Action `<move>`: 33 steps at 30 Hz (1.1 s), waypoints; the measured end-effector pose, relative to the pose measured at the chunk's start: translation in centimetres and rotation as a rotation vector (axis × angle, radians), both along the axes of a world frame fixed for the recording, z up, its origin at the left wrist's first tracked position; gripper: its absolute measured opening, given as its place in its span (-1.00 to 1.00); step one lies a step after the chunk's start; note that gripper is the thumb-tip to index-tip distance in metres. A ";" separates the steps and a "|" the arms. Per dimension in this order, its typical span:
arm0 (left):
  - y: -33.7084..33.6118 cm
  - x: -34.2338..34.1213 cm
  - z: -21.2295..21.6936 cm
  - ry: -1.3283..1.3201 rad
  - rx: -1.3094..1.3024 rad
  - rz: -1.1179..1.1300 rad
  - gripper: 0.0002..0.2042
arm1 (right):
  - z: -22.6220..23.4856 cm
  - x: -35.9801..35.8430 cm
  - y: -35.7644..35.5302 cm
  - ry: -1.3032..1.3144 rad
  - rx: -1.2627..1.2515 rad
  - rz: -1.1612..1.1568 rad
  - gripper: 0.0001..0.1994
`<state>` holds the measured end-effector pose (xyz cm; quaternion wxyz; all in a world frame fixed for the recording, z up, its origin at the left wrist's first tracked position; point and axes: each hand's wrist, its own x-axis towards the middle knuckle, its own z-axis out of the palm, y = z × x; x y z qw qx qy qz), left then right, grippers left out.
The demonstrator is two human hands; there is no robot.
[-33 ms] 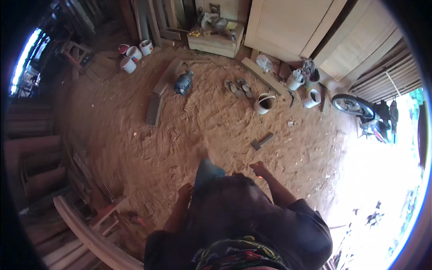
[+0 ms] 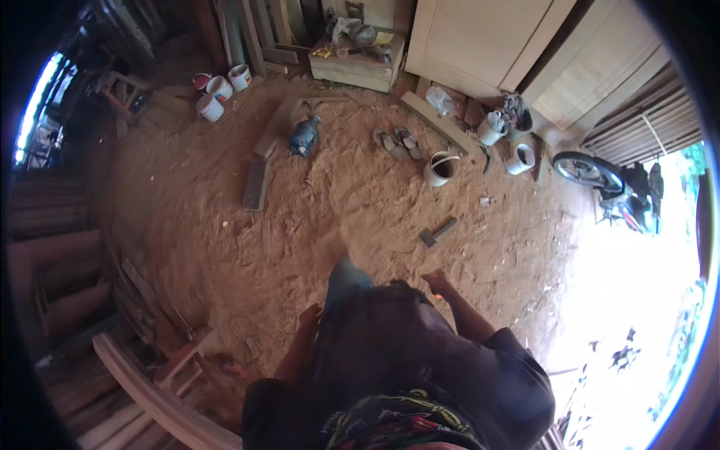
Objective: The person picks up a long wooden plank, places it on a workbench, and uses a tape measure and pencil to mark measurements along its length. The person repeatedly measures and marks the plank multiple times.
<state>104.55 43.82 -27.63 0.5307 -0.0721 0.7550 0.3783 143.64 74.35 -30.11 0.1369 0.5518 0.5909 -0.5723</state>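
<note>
My left hand (image 2: 309,318) hangs beside my thigh near the blue trouser leg (image 2: 348,279). It is dark and its fingers are too indistinct to read. On the other side my right hand (image 2: 435,283) is held out from my body with its fingers closed. A small orange spot shows under it, but I cannot make out what it holds. Beyond that hand, apart from it, a mallet or hammer (image 2: 438,232) lies on the sandy ground (image 2: 367,214).
Ahead stand a pail (image 2: 441,169), sandals (image 2: 397,144), a blue plastic jug (image 2: 304,137) and planks (image 2: 256,182). White buckets (image 2: 211,109) sit far left, a wooden box (image 2: 352,73) at the back. A motorcycle (image 2: 600,180) is at right; a curved timber (image 2: 150,397) at lower left.
The view has shifted very slightly. My right hand sits a little farther right in the picture; both hands keep nearly the same pose.
</note>
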 end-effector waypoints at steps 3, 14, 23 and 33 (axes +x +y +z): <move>2.7 -7.1 -3.0 0.060 -0.091 -0.521 -0.72 | 0.4 2.8 -2.2 -0.319 -0.134 -0.048 -0.56; 36.0 -23.6 1.3 0.123 -0.016 -0.267 -0.76 | -4.9 -10.1 5.6 -0.270 -0.013 -0.231 -0.51; 53.6 -26.3 3.8 0.032 0.175 0.056 -0.76 | -5.5 -15.7 30.5 -0.359 0.486 0.969 -0.57; 58.9 -31.7 -8.0 0.477 -0.201 -1.248 -0.63 | 13.3 -24.7 59.2 0.154 0.213 -0.884 -0.67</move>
